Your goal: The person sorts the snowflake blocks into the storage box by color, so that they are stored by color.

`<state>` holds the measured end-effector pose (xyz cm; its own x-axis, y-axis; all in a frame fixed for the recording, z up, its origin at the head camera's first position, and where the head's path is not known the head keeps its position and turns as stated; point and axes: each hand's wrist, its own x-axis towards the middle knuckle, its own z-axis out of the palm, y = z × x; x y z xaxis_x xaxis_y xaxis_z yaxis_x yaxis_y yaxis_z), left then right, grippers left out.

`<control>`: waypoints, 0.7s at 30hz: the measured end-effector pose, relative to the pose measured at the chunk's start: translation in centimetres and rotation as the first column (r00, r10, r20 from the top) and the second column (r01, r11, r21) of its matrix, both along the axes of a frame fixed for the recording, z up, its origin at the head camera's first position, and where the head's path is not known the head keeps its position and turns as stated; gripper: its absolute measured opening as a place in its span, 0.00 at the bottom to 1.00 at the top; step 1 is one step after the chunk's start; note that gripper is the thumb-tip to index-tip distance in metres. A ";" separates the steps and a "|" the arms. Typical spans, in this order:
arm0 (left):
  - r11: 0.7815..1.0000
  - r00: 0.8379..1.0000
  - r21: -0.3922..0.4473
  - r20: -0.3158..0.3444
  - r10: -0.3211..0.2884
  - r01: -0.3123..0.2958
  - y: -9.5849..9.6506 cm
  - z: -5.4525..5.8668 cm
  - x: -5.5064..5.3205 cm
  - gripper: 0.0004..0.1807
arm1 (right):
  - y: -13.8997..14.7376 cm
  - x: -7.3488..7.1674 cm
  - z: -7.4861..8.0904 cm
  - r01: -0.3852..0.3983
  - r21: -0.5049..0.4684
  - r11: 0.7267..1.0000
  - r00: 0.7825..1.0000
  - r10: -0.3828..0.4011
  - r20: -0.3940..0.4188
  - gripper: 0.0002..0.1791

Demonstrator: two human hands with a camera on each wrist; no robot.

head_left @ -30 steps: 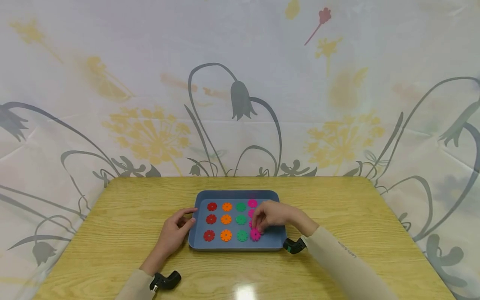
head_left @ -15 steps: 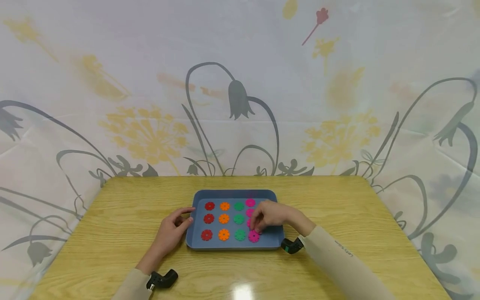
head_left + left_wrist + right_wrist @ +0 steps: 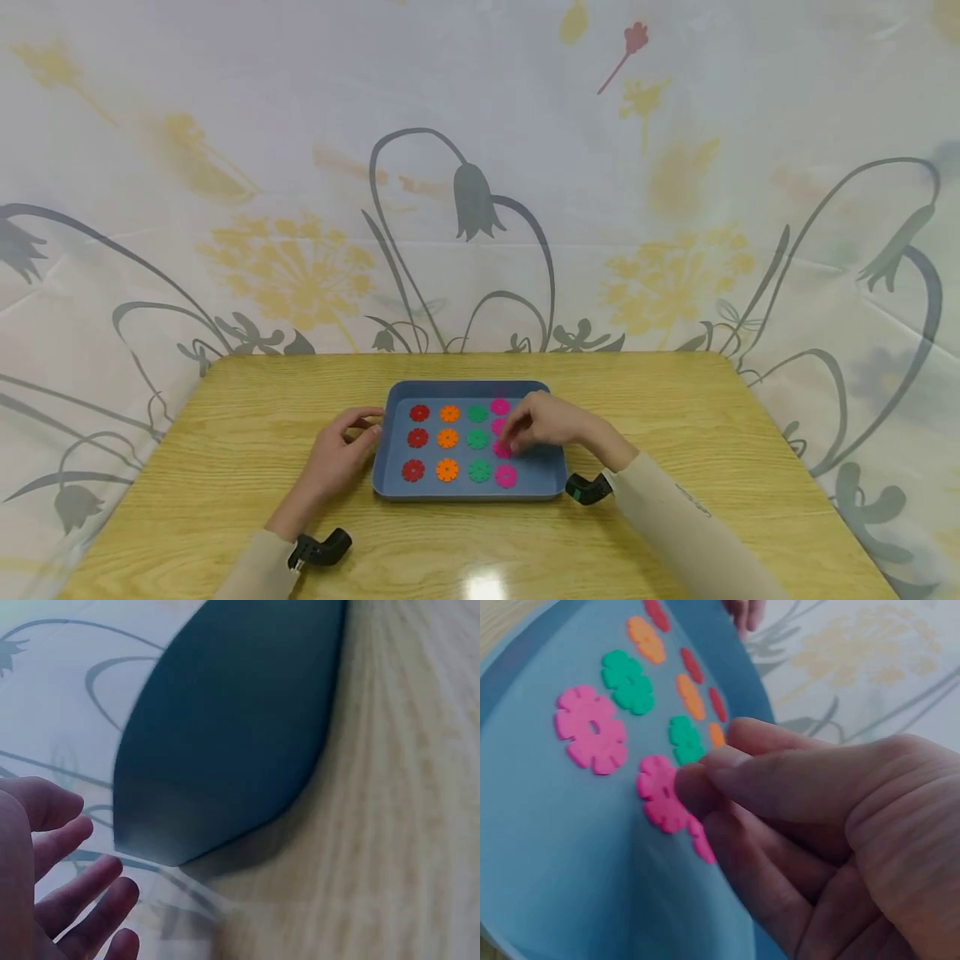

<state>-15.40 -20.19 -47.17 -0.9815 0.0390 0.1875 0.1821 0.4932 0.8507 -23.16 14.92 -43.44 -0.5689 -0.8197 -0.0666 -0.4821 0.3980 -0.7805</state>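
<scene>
A blue rectangular tray (image 3: 540, 483) holds notched, flower-shaped plastic discs in columns: red discs (image 3: 413, 471), orange discs (image 3: 447, 470), green discs (image 3: 480, 472) and pink discs (image 3: 506, 477). Over the pink column hovers my right hand (image 3: 547, 419), fingers loosely curled, thumb and index tips close together. Nothing shows between these fingertips in the right wrist view, where a pink disc (image 3: 654, 802) lies just beyond them, partly covered. My left hand (image 3: 337, 450) is beside the tray's left wall, its fingers spread and relaxed; the left wrist view shows them apart from the tray wall (image 3: 225, 742).
The tray stands on a wooden table (image 3: 652, 392), whose far edge meets a patterned cloth backdrop (image 3: 480, 275). Black wrist cameras sit at the left cuff (image 3: 322, 548) and right cuff (image 3: 588, 489).
My right hand has lifted from the nearest pink disc and shifted slightly away from me, leaving that disc lying in the tray. My left hand has drawn back slightly from the tray's rim.
</scene>
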 end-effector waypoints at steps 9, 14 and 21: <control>0.987 0.972 -0.161 -0.230 -0.052 0.015 -0.4 1.4 -0.5 0.14 | 1.7 0.5 1.0 0.241 -0.119 0.963 0.960 -0.255 -0.119 0.10; 0.937 0.929 -0.349 -0.350 -0.122 -0.009 -0.4 2.4 -0.5 0.16 | 2.9 1.4 0.8 0.348 -0.218 0.912 0.887 -0.395 -0.238 0.11; 0.817 0.801 -0.576 -0.501 -0.327 -0.026 -0.1 4.1 0.1 0.20 | 4.5 3.5 0.2 0.346 -0.271 0.898 0.752 -0.438 -0.493 0.15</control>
